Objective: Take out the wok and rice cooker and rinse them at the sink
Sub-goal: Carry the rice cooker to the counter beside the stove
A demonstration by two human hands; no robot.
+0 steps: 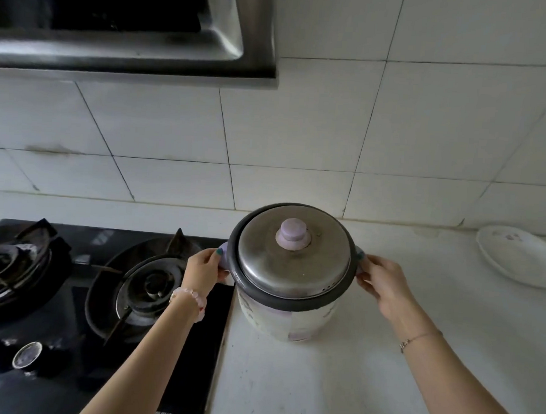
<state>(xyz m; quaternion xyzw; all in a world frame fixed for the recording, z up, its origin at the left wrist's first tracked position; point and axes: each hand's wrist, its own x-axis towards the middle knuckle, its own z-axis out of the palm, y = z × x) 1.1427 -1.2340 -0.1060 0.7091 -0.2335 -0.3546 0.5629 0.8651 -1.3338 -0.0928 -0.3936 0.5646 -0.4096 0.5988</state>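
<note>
The rice cooker (285, 316) stands on the white counter just right of the stove. It has a white patterned body, a dark grey rim and a steel lid (293, 265) with a lilac knob. My left hand (205, 268) grips its left side handle. My right hand (377, 282) grips the right side handle. No wok or sink is in view.
A black two-burner gas stove (68, 290) fills the left, with two knobs at its front. A steel range hood (132, 25) hangs above it. A white oval plate (521, 255) lies at the far right of the counter (334, 386), near the tiled wall.
</note>
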